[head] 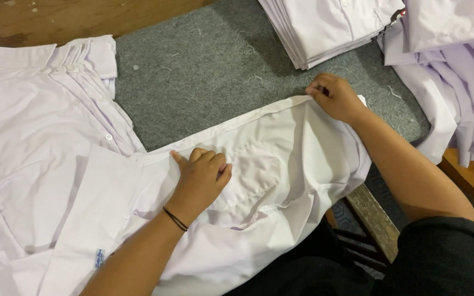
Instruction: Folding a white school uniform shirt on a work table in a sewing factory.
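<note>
A white shirt lies flat across a grey felt-covered table, with its pocket facing up. My left hand rests knuckles-down on the shirt next to the pocket, fingers curled, pressing the cloth near the buttoned front edge. A thin black band circles that wrist. My right hand pinches the far corner of the shirt's front edge at the right end, holding the fabric taut along the table.
A pile of white shirts lies spread at the left. A neat stack of folded white shirts sits at the back. Loose white garments hang over the right edge. Bare wood shows at the back left.
</note>
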